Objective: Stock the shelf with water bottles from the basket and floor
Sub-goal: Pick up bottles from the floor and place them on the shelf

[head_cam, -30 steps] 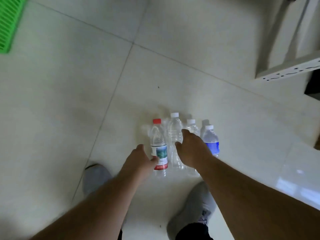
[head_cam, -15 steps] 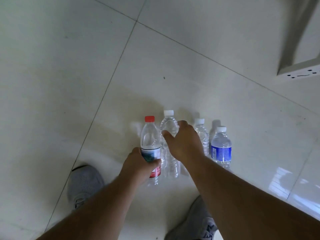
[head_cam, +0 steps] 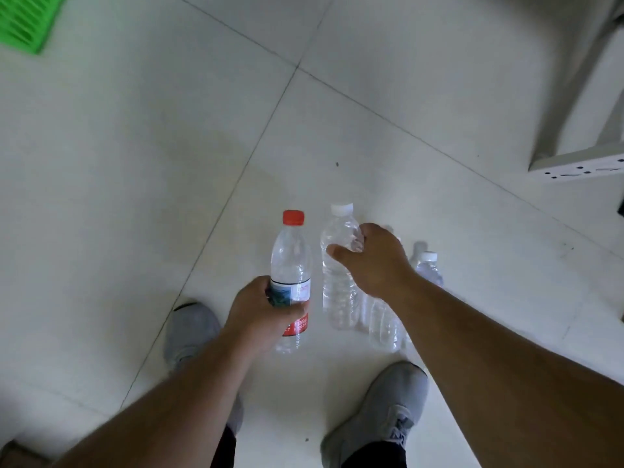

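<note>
Several water bottles stand in a row on the tiled floor in front of my feet. My left hand grips the red-capped bottle around its label, and it looks raised a little off the floor. My right hand is wrapped around the shoulder of a clear white-capped bottle. Behind my right wrist stands another clear bottle, its top hidden. Further right, a blue-labelled bottle shows only its cap and shoulder.
A green plastic basket shows its corner at the top left. The white metal shelf base sits at the upper right. My grey shoes stand just behind the bottles.
My left hand has lifted the red-capped bottle slightly upward. My right hand has closed round the clear white-capped bottle. The view has pulled back, showing the basket corner again.
</note>
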### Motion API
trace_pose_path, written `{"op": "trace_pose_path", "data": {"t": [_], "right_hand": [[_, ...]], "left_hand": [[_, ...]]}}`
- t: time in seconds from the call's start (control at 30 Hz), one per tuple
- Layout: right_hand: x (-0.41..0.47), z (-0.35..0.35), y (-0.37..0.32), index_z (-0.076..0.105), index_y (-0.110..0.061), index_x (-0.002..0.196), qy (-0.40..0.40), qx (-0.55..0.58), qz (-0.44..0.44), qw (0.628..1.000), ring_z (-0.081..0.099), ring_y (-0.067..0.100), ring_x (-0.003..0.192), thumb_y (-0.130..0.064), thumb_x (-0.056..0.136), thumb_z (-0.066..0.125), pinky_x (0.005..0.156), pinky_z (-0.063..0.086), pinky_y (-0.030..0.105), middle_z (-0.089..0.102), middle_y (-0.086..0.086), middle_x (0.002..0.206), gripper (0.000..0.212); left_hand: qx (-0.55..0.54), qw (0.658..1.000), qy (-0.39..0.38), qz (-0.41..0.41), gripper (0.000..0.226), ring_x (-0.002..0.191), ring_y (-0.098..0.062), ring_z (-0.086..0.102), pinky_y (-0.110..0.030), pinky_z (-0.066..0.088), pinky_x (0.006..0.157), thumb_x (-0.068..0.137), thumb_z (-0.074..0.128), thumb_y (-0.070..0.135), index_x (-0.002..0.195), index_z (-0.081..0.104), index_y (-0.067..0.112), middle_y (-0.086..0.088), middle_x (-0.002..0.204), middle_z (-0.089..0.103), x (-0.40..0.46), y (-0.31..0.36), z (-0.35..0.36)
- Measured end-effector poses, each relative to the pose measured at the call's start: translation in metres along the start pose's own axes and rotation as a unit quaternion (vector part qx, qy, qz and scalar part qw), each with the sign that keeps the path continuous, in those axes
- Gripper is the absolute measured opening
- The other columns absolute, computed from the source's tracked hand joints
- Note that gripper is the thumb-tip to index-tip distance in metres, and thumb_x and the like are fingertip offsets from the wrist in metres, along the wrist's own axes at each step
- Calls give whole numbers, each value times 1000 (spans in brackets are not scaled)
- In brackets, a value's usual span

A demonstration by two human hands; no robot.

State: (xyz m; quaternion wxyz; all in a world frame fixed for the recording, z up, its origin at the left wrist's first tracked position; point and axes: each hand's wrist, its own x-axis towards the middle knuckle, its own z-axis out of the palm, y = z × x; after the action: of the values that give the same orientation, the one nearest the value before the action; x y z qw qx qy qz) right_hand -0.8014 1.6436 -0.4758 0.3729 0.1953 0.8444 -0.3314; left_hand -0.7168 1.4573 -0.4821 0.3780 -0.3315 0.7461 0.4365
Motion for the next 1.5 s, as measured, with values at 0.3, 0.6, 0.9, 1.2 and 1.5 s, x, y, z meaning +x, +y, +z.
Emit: {"op": "trace_pose_path", "data": {"t": [0.3,0.6,0.9,1.2,1.5], "right_hand": [[-195,-176,-187,58,-12,91,51,75,-103,990,52,13,63,-46,84,74,59,40,26,56,-8,73,38],[-458,-331,-364,69,-29,106,123,111,-296,941,66,-6,81,-34,84,77,65,43,5,74,-15,95,24],[-647,-405,-459,71,-34,102,144,101,-454,873,66,-6,85,-42,82,77,71,47,18,73,-19,94,22],[-706,-387,-527,68,-37,106,118,90,-515,844,66,-1,87,-43,84,74,79,53,26,72,-19,96,24],[-708,-338,-605,68,-42,96,107,113,-527,835,66,-10,80,-37,83,78,72,51,19,73,-26,89,17]], "left_hand": [[-88,990,48,103,36,74,2,67,-16,48,63,66,87,19,96,67,26,9,87,72,-203,146,-149],[-116,952,98,266,35,72,7,64,-10,50,65,67,86,10,90,67,28,20,81,71,-469,274,-295],[-193,894,186,359,41,85,-4,69,-15,53,72,69,84,0,102,69,20,5,92,76,-668,308,-369],[-237,857,263,375,47,85,1,68,-13,52,72,69,85,4,106,64,23,6,98,73,-724,301,-427],[-220,854,270,387,46,84,3,66,-9,49,64,70,85,7,97,61,36,10,96,71,-706,286,-519]]}}
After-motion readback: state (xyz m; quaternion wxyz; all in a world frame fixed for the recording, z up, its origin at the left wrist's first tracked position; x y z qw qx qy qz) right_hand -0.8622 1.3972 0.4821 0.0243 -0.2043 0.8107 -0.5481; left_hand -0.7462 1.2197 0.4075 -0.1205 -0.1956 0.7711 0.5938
